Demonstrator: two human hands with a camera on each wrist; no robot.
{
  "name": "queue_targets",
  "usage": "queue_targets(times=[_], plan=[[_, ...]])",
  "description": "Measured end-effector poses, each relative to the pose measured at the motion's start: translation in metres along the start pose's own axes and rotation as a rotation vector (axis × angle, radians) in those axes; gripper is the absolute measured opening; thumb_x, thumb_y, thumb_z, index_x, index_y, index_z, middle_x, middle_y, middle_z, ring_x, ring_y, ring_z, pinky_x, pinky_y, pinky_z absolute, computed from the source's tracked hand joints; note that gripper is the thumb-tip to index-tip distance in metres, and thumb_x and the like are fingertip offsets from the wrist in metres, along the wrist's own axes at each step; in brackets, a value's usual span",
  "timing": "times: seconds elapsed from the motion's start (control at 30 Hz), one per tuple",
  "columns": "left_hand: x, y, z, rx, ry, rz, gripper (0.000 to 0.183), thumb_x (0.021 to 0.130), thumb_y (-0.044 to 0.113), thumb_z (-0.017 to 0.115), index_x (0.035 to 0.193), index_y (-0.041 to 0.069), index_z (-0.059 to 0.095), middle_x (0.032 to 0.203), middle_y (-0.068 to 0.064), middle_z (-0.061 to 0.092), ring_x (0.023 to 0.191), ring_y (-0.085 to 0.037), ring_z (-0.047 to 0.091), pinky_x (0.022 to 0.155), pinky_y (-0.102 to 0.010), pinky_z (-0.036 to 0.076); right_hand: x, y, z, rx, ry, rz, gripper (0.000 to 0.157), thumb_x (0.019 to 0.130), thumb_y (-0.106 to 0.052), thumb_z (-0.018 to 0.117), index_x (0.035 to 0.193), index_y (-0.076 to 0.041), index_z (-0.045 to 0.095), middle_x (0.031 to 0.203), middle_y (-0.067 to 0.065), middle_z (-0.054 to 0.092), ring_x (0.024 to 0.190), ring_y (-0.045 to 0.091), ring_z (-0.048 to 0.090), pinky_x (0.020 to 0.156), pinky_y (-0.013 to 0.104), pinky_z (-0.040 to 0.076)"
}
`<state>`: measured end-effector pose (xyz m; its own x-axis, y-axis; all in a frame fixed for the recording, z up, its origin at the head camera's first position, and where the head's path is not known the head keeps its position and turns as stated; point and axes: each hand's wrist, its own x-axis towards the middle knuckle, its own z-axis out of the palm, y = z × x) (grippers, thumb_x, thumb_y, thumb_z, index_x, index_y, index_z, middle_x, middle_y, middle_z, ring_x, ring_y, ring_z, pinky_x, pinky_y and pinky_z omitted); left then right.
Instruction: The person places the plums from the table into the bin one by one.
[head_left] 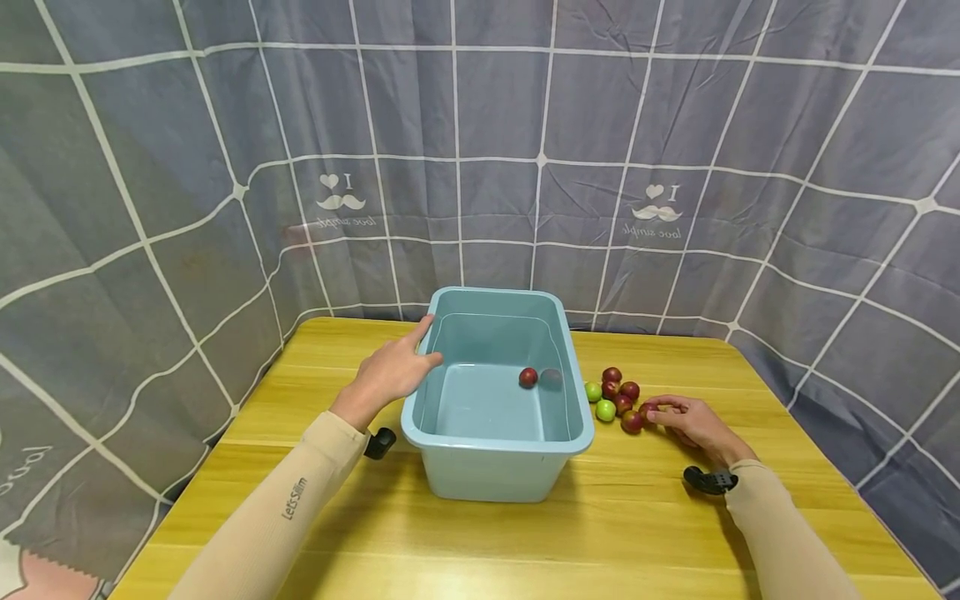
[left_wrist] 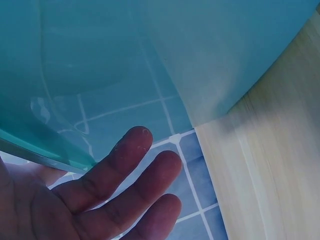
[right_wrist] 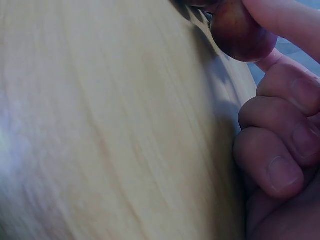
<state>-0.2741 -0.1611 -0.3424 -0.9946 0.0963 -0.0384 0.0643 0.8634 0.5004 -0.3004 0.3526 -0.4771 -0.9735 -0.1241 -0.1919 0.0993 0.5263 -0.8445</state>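
Note:
A pale blue plastic tub (head_left: 495,445) stands on the table, with one dark red plum (head_left: 528,377) on its floor near the right wall. My left hand (head_left: 390,371) rests at the tub's left rim, thumb reaching over it. In the left wrist view, its fingers (left_wrist: 132,145) extend loosely beside the outer wall. To the right of the tub, my right hand (head_left: 693,423) pinches a dark red plum (right_wrist: 242,32) between thumb and index finger, its other fingers curled in. This plum is at the near right edge of a cluster of red plums (head_left: 632,422) and green round fruits (head_left: 605,410).
The wooden table (head_left: 480,550) extends around the tub on all sides. A grey curtain (head_left: 495,108) with white grid lines hangs behind the table and along both sides. Each wrist wears a black camera (head_left: 380,443).

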Motion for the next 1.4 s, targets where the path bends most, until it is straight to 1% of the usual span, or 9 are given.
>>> queue_targets(times=[0.23,0.37,0.5,0.7,0.9,1.1,1.23,1.33,1.4], plan=[[0.000,0.000,0.000,0.000,0.007,-0.001,0.077,0.095,0.053,0.044,0.163,0.038,0.010,0.146,-0.013,0.056,0.107,-0.032,0.064,0.059,-0.039,0.045,0.000,0.001,0.000,0.058,-0.011,0.002,0.060,0.094,-0.041,0.069,0.138,-0.002,0.056,0.055,-0.005,0.037,0.045,0.011,0.034,0.044,0.025,0.031],[0.000,0.000,0.000,0.004,0.007,-0.001,0.077,0.095,0.053,0.044,0.163,0.038,0.010,0.146,-0.013,0.056,0.105,-0.032,0.064,0.058,-0.039,0.045,0.001,0.002,0.000,0.066,-0.016,-0.015,0.058,0.096,-0.039,0.068,0.137,0.000,0.056,0.056,-0.005,0.037,0.045,0.011,0.035,0.044,0.025,0.031],[0.000,0.000,0.000,0.006,0.005,-0.002,0.077,0.095,0.054,0.045,0.163,0.038,0.010,0.145,-0.013,0.057,0.101,-0.031,0.064,0.058,-0.039,0.045,0.000,0.001,-0.001,0.093,-0.014,0.000,0.057,0.095,-0.039,0.068,0.136,-0.001,0.056,0.057,-0.005,0.038,0.047,0.011,0.035,0.045,0.025,0.031],[0.001,0.001,0.000,-0.003,0.002,-0.008,0.077,0.095,0.054,0.045,0.162,0.039,0.010,0.125,-0.012,0.066,0.090,-0.028,0.064,0.057,-0.039,0.044,-0.002,-0.003,-0.003,0.093,-0.020,-0.019,0.060,0.096,-0.038,0.068,0.137,0.003,0.054,0.057,-0.005,0.040,0.047,0.010,0.034,0.045,0.025,0.031],[0.000,0.000,0.000,0.004,0.004,-0.008,0.077,0.096,0.054,0.045,0.162,0.039,0.010,0.111,-0.010,0.067,0.089,-0.028,0.063,0.057,-0.039,0.044,0.000,-0.008,-0.006,0.044,-0.010,-0.058,0.058,0.097,-0.037,0.067,0.136,0.004,0.055,0.056,-0.006,0.037,0.046,0.011,0.034,0.045,0.025,0.032],[0.000,0.000,0.000,0.006,0.002,-0.007,0.076,0.096,0.054,0.044,0.162,0.039,0.010,0.102,-0.009,0.067,0.086,-0.027,0.063,0.057,-0.039,0.044,0.000,-0.024,-0.009,0.006,0.001,-0.085,0.058,0.097,-0.037,0.067,0.137,0.002,0.056,0.057,-0.006,0.034,0.049,0.011,0.033,0.046,0.030,0.032],[0.000,0.000,0.000,0.006,0.005,-0.001,0.076,0.096,0.053,0.044,0.163,0.037,0.011,0.116,-0.012,0.068,0.092,-0.029,0.064,0.057,-0.038,0.044,0.000,-0.035,-0.013,0.004,-0.012,-0.113,0.056,0.097,-0.037,0.067,0.136,0.002,0.057,0.057,-0.004,0.034,0.049,0.013,0.031,0.047,0.035,0.030],[0.000,0.000,0.000,0.009,0.011,0.002,0.076,0.096,0.053,0.044,0.163,0.037,0.012,0.128,-0.014,0.065,0.098,-0.031,0.064,0.058,-0.038,0.045,0.001,-0.042,-0.016,-0.007,-0.009,-0.137,0.053,0.097,-0.037,0.067,0.134,-0.001,0.059,0.056,-0.005,0.034,0.049,0.012,0.031,0.047,0.033,0.030],[0.000,0.000,0.000,0.009,0.010,0.002,0.076,0.096,0.053,0.044,0.163,0.037,0.011,0.129,-0.014,0.065,0.099,-0.031,0.064,0.058,-0.038,0.045,0.001,-0.045,-0.018,-0.012,-0.009,-0.154,0.050,0.097,-0.037,0.066,0.132,-0.002,0.061,0.055,-0.005,0.033,0.049,0.012,0.030,0.047,0.035,0.030]])
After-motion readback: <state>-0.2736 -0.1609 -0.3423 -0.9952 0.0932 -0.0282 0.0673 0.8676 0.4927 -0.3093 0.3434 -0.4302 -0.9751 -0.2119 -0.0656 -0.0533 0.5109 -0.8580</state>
